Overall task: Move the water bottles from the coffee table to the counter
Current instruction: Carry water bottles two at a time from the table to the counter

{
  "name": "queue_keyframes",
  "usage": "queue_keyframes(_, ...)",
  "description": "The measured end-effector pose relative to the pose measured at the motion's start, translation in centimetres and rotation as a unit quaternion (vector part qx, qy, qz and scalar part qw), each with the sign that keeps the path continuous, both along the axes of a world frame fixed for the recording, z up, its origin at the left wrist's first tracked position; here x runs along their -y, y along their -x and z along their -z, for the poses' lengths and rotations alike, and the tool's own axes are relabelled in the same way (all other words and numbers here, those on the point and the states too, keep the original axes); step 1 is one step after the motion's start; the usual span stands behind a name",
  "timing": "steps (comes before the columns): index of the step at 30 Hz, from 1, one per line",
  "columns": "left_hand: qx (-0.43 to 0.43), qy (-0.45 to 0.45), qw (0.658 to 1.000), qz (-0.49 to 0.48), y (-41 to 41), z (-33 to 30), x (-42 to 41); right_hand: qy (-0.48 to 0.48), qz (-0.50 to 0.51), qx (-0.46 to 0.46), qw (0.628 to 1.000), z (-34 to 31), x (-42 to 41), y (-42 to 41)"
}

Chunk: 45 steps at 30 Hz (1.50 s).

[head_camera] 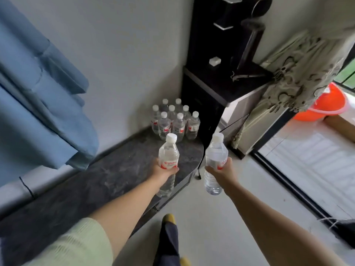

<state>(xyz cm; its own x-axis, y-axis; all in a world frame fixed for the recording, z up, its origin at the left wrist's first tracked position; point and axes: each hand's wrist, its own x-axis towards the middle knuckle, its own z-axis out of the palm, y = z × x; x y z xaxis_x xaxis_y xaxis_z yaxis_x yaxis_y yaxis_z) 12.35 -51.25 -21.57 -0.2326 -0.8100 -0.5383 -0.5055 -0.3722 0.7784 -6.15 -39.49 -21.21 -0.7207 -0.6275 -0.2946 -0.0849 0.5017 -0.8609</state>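
The left hand (164,170) is gripping one water bottle (168,156) above the dark worktop (119,169). The right hand (221,169) is gripping another bottle (215,156), seemingly past the edge. Both should be going down upright beside the standing bottles (174,120).

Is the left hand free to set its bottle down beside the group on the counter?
Probably yes. The left hand holds its bottle over the dark counter, and bare surface lies between it and the standing group. Nothing blocks the path.
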Motion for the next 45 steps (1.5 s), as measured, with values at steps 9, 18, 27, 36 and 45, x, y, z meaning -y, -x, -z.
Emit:
queue_keyframes(9, 0.029, -0.026, 0.999, -0.021, 5.4, 5.8, 8.8, -0.043, -0.023, 0.032, 0.998, 6.6, 10.2, 5.0)
queue_keyframes(18, -0.008, -0.016, 0.994, -0.111, 11.6, 12.4, 15.9, -0.035, -0.015, 0.033, 0.999, 12.4, 19.8, 7.6)
queue_keyframes(27, -0.016, 0.055, 0.975, -0.214, 16.1, 19.3, 20.0, -0.023, 0.085, 0.054, 0.995, 21.1, 25.8, 8.4)
queue_keyframes(36, -0.067, 0.120, 0.974, -0.182, 17.6, 23.1, 20.5, -0.047, 0.056, 0.060, 0.996, 25.0, 26.7, 8.8)
queue_keyframes(45, -0.013, -0.001, 0.992, -0.128, 15.9, 20.6, 19.4, -0.068, -0.051, 0.080, 0.993, 20.8, 25.4, 10.4)
